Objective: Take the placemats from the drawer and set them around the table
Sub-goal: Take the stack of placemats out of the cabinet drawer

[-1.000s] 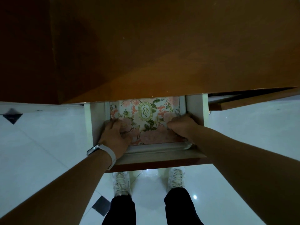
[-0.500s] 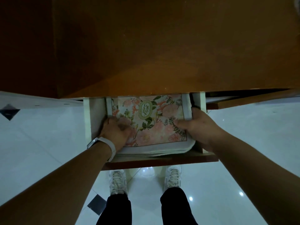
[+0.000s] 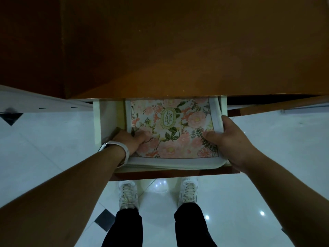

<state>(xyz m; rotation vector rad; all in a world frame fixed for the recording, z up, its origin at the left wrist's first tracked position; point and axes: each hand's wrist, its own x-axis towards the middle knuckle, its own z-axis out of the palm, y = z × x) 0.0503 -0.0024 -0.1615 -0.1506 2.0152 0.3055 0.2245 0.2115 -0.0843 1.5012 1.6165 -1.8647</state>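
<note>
A stack of floral placemats (image 3: 178,132) with white borders sits lifted in the open drawer (image 3: 106,118), its near edge over the drawer's front rail. My left hand (image 3: 131,139), with a white watch on the wrist, grips the stack's left near corner. The stack's right edge is held by my right hand (image 3: 229,139), thumb on top and fingers wrapped around the side. The far part of the stack is hidden under the wooden tabletop (image 3: 178,50).
The drawer's brown front rail (image 3: 174,173) lies just below the stack. A second wooden piece (image 3: 277,106) juts out at the right. My white shoes (image 3: 128,195) stand on glossy white floor tiles with dark diamond insets.
Both hands have raised the stack and drawn it toward me and to the right. My right hand moved from the top of the mats to their right edge.
</note>
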